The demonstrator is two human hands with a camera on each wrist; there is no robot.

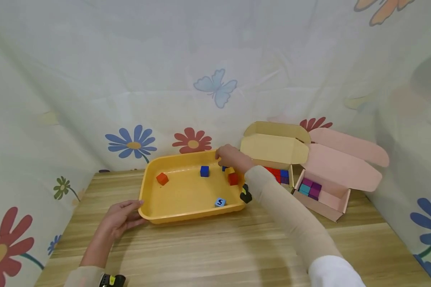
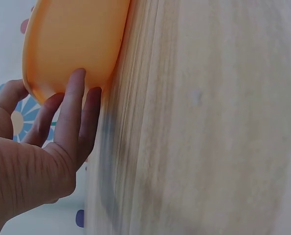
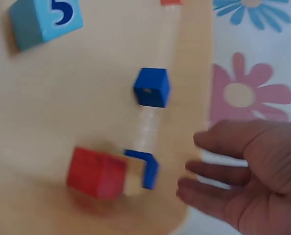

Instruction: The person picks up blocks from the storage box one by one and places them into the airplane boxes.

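Note:
My left hand [image 1: 120, 217] holds the near left corner of a yellow plastic tray [image 1: 186, 218], thumb at the rim and fingers against the outer wall. In the right wrist view, my right hand [image 3: 248, 171] hovers by the far right end of the tray, fingers apart, nothing between them. Close to it in the tray are a red block [image 3: 96, 174], a yellow block [image 3: 134, 175] and a blue block [image 3: 150, 169] clustered together. Elsewhere in the tray lie a blue cube [image 1: 204, 171], an orange-red cube [image 1: 162, 178] and a light blue cube marked 5 [image 1: 220, 202].
Right of the tray, an open pale yellow box [image 1: 274, 147] holds red, blue and purple blocks, partly hidden by my right arm. Beside it an open pink box [image 1: 339, 195] contains teal and purple blocks. A flower-printed cloth [image 1: 165, 99] hangs behind the wooden table [image 1: 201, 255].

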